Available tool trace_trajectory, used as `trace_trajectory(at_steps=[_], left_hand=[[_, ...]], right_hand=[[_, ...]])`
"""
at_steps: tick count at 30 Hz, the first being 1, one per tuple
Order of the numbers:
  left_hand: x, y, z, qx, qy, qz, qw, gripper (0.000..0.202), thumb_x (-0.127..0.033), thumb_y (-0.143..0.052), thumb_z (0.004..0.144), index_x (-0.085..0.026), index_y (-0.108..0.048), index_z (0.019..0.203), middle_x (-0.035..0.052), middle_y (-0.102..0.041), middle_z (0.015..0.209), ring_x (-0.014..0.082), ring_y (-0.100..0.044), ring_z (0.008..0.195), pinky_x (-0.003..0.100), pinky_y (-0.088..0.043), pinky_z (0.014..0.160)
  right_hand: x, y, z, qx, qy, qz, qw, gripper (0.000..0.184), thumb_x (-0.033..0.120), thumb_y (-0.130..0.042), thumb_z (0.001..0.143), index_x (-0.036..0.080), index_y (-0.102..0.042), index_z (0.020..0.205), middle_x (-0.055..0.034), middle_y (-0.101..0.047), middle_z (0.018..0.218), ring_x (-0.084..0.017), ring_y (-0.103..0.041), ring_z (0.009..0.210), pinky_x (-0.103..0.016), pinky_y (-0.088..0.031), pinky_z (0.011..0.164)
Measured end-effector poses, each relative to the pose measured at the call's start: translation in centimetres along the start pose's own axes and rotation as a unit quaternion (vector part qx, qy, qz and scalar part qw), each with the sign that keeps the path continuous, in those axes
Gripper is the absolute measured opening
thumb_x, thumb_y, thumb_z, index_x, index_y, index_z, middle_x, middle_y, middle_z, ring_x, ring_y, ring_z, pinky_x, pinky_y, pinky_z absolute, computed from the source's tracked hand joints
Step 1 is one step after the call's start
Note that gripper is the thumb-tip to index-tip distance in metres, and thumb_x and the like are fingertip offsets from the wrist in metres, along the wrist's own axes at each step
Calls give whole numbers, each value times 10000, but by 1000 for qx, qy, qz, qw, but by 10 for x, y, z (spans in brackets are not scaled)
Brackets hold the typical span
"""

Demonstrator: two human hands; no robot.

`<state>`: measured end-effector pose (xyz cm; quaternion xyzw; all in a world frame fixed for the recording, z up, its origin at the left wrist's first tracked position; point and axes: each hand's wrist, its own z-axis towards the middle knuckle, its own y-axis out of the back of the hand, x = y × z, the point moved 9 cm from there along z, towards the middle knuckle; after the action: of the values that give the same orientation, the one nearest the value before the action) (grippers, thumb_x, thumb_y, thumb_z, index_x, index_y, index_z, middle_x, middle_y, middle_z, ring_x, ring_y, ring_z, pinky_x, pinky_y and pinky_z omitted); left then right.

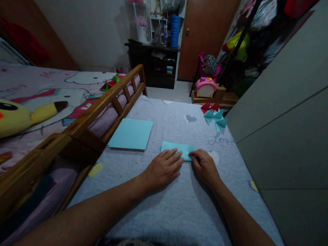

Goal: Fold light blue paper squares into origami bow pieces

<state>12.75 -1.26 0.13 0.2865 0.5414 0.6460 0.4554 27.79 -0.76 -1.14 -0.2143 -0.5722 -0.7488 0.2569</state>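
Note:
A folded light-blue paper (179, 148) lies on the grey-lilac bed sheet (166, 205) in front of me. My left hand (164, 168) lies flat on the paper's near left part, fingers stretched out. My right hand (205, 165) has its fingers curled, fingertips pressing the paper's right near corner. A stack of light-blue paper sheets (131, 134) lies to the left, beside the wooden bed rail.
Several folded paper pieces, red and teal (214, 116), sit at the far right of the sheet. A wooden rail (102, 102) borders the left; beyond it lie a cartoon-print bed and a yellow plush (17, 116). A grey wardrobe (282, 119) stands right. A dark shelf and door are far back.

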Motion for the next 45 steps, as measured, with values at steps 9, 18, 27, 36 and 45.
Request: trace_trajectory(at_steps=[9, 18, 27, 36, 45], left_hand=[[6, -17, -3, 91, 45, -16, 995, 616, -497, -485, 986, -202, -346, 1508, 112, -396, 1574, 292, -359, 1445, 440, -293, 1167], [12, -22, -9, 74, 96, -1, 993, 697, -526, -545, 946, -165, -322, 1499, 202, -325, 1588, 339, -336, 1456, 469, -308, 1164], [15, -18, -11, 20, 125, 1, 992, 732, -539, -626, 884, -184, -354, 1464, 211, -380, 1558, 367, -375, 1434, 493, -333, 1140], [25, -16, -14, 20, 147, -6, 989, 761, -555, -619, 881, -190, -322, 1480, 205, -363, 1568, 377, -359, 1439, 505, -318, 1151], [22, -11, -15, 23, 143, -7, 989, 746, -543, -662, 862, -207, -368, 1460, 207, -346, 1573, 400, -348, 1440, 533, -338, 1139]], right_hand=[[-1, 4, 1, -2, -24, 37, 999, 160, 209, -529, 878, 199, -688, 898, -66, -685, 870, -227, -630, 857, -365, -476, 822], [-5, 2, -1, 27, -47, 36, 998, 178, 267, -615, 819, 185, -684, 962, -66, -665, 884, -224, -595, 811, -364, -468, 775], [1, 5, 0, 14, -33, 24, 999, 164, 272, -588, 847, 200, -680, 963, -64, -659, 874, -216, -589, 783, -358, -470, 746], [-4, 2, -1, 22, -46, 16, 999, 205, 277, -584, 852, 182, -682, 1004, -74, -660, 907, -232, -589, 833, -382, -468, 794], [-3, 3, 0, 16, -43, 16, 999, 191, 287, -590, 849, 199, -691, 985, -74, -670, 905, -235, -603, 822, -376, -478, 770]])
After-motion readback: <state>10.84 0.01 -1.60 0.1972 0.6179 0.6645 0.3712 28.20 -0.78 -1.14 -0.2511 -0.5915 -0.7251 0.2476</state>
